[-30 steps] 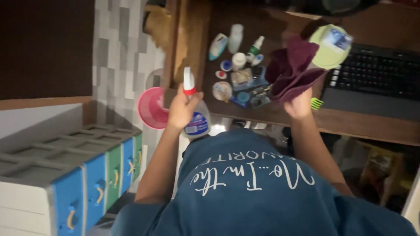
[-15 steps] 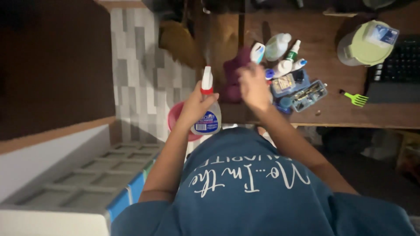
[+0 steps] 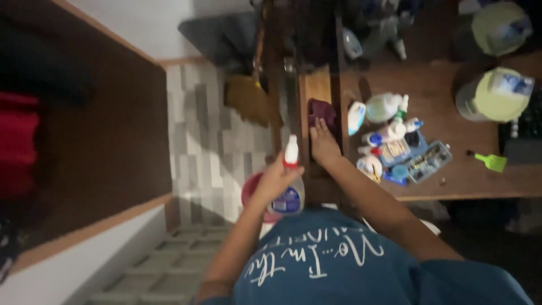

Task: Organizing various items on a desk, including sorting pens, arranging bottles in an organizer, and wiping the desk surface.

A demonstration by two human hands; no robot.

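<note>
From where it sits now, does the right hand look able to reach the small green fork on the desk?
Probably yes: the right hand rests on the maroon cloth, and the green fork lies in the open on the desk, though bottles stand between.

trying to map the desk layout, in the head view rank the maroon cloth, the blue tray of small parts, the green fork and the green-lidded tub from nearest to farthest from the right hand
From the right hand:
1. Maroon cloth, at the fingertips, on the desk's left end.
2. Blue tray of small parts, right of the hand, mid-desk near the front edge.
3. Green fork and green-lidded tub, both far right; too close to call.
</note>
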